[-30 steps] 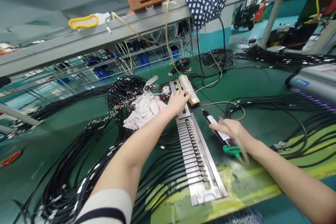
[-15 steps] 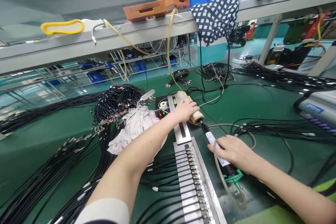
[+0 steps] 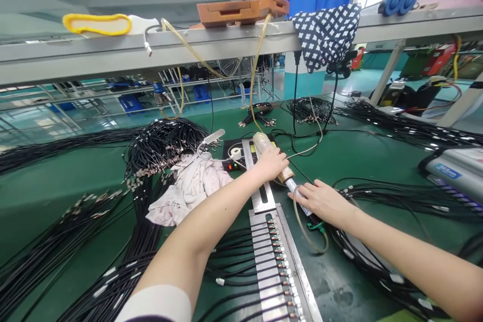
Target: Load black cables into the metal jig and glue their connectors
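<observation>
My left hand [image 3: 272, 163] is wrapped over a tape-covered tube [image 3: 261, 141] that lies slanted beside the metal fixture's far end. My right hand [image 3: 320, 201] is closed on a dispensing syringe [image 3: 298, 195] with a white label. The syringe's front end sits inside the tube's near opening, so its tip is hidden. A green cap [image 3: 316, 226] at its rear carries a clear hose [image 3: 302, 229]. Along the metal fixture [image 3: 264, 249], several black cables [image 3: 234, 261] lie side by side with their connector ends in a row.
A crumpled cloth [image 3: 188, 186] and a control box with lit indicators [image 3: 234, 165] lie left of the tube. Cable bundles [image 3: 166, 146] cover the left side; more cables [image 3: 400, 193] lie right. A grey machine [image 3: 460, 166] stands far right. Overhead runs a shelf [image 3: 151, 53] with hanging hoses.
My right hand has pushed the syringe forward and left, so its black front end has gone into the tube. My left hand still holds the tube. The head view has shifted slightly.
</observation>
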`<state>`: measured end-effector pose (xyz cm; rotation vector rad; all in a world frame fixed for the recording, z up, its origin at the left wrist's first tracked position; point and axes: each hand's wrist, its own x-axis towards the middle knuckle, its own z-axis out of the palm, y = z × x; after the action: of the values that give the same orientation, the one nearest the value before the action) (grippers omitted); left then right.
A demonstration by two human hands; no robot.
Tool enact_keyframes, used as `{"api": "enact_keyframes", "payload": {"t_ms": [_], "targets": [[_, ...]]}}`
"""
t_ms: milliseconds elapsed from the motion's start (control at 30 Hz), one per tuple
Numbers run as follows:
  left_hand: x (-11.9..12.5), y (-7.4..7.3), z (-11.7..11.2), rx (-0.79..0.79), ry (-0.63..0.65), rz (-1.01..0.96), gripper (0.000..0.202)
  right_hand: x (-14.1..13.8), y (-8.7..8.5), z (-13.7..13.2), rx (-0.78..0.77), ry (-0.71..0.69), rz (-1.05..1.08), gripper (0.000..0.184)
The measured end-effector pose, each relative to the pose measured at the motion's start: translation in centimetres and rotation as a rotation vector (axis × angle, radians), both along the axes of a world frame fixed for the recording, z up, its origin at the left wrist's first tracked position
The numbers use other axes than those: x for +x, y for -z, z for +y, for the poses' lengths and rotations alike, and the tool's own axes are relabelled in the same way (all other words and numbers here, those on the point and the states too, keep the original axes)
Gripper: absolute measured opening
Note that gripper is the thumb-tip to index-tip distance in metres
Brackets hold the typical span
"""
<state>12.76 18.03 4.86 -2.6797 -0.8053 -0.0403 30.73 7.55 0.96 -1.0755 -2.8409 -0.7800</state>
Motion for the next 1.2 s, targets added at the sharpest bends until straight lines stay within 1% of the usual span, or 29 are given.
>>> {"api": "enact_keyframes", "payload": {"t_ms": [133, 200, 267, 367, 433, 500, 567, 633, 700, 767, 833, 900, 967, 1067, 1133, 1200], "targets": [[0.4, 1.2, -0.2, 0.010, -0.001, -0.018, 0.018, -1.1, 0.7, 1.1, -0.085, 0.082, 0.054, 0.035], [0.6, 1.7, -0.1, 0.009, -0.010, -0.033, 0.020, -1.2, 0.9, 1.6, -0.107, 0.103, 0.072, 0.035], [0.6, 2.1, -0.1, 0.000, -0.014, -0.048, 0.022, -0.9, 0.8, 1.8, -0.139, 0.103, 0.080, 0.039], [0.3, 2.1, -0.3, -0.023, -0.002, -0.062, 0.031, -0.1, -0.4, 1.7, -0.297, 0.106, 0.112, 0.052], [-0.5, 2.1, -0.7, -0.093, -0.018, -0.148, 0.045, 0.2, -1.7, 1.5, -0.414, 0.163, 0.146, 0.054], [-1.8, 2.1, -1.3, -0.205, -0.114, -0.329, 0.051, 0.0, -3.2, 1.3, -0.471, 0.236, 0.156, 0.047], [-3.7, 2.4, -1.6, -0.299, -0.293, -0.528, 0.043, -0.5, -4.2, 1.3, -0.507, 0.297, 0.139, 0.039], [-5.8, 3.1, -1.4, -0.346, -0.491, -0.645, 0.034, -1.0, -4.6, 1.4, -0.538, 0.349, 0.116, 0.032], [-7.6, 3.9, -0.7, -0.448, -0.643, -0.724, 0.031, -1.3, -4.5, 1.7, -0.543, 0.385, 0.110, 0.028], [-8.5, 4.8, 0.4, -0.598, -0.725, -0.777, 0.031, -1.4, -4.3, 1.8, -0.531, 0.408, 0.116, 0.027], [-8.6, 5.4, 1.3, -0.743, -0.756, -0.826, 0.031, -1.3, -4.2, 1.7, -0.521, 0.431, 0.124, 0.027], [-8.2, 5.7, 1.8, -0.846, -0.767, -0.890, 0.031, -1.2, -4.4, 1.3, -0.512, 0.448, 0.130, 0.027], [-7.7, 5.4, 1.7, -0.900, -0.760, -0.970, 0.032, -1.0, -4.8, 0.7, -0.507, 0.458, 0.135, 0.027], [-7.6, 4.0, 0.4, -0.918, -0.701, -1.096, 0.030, -0.4, -5.7, -0.2, -0.497, 0.462, 0.149, 0.028], [-7.8, 2.5, -1.3, -0.907, -0.618, -1.168, 0.023, 0.3, -6.4, -0.9, -0.463, 0.429, 0.217, 0.028], [-8.1, 1.1, -3.8, -0.894, -0.496, -1.215, 0.018, 0.8, -7.2, -2.1, -0.406, 0.356, 0.378, 0.028]]}}
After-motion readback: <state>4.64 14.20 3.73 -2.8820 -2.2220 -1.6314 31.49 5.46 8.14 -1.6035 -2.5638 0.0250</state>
